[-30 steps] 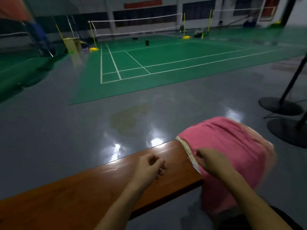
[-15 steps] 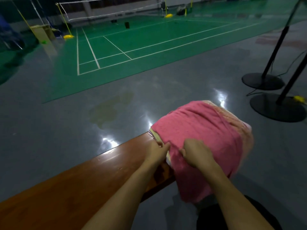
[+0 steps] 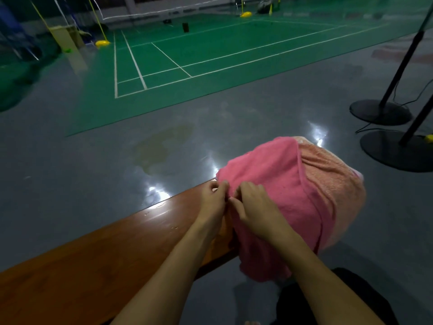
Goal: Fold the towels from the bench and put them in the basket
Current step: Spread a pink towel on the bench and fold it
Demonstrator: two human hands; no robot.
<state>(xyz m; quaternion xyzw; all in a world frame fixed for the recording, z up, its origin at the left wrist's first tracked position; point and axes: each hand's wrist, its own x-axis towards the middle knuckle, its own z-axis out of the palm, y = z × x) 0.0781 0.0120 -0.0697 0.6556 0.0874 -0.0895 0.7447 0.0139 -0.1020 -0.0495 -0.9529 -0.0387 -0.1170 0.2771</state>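
Two hands are seen together at the left edge of the pink towel (image 3: 276, 193), where it lies heaped over the right end of the wooden bench (image 3: 98, 261) and hangs down the near side. The left hand (image 3: 212, 200) pinches the towel edge with curled fingers, and the right hand (image 3: 254, 207), just beside it, seems also to pinch the cloth, though its fingertips are partly hidden. A paler orange towel (image 3: 335, 184) lies under the pink one, on the far right of the heap. No basket is visible.

From here the towel could be dragged off the bench end to the grey floor (image 3: 93, 160), because much of it already hangs past the edge. The orange towel could be pulled along too, since the pink one rests on it.

Compared with one second ago, the left hand, which was then apart and empty on the bench, has been brought to the towel. The heap has been shifted little. Far behind, two black stand bases (image 3: 379, 112) and the green court (image 3: 210, 57) are seen.
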